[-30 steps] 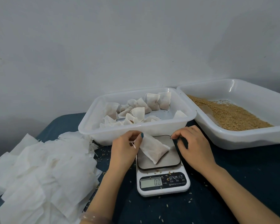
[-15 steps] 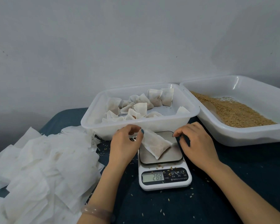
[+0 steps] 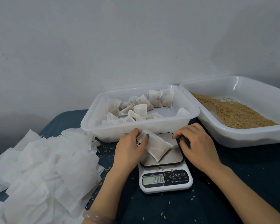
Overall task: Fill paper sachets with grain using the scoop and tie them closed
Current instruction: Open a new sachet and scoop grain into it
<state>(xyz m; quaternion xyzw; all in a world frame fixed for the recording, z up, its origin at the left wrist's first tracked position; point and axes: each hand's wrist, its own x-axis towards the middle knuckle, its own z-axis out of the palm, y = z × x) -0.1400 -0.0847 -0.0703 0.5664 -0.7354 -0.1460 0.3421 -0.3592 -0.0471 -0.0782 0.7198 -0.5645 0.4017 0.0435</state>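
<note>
Left hand [image 3: 129,147] pinches the full sachet [image 3: 158,147] lying on the scale [image 3: 171,158]. Right hand [image 3: 199,143] curls at its right side; what it holds is not clear.

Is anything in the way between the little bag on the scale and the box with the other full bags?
Only the box's own front wall: the sachet lies on the scale, lower than the rim, so it has to be lifted over. The left hand pinches its end; nothing else visible blocks it.
</note>
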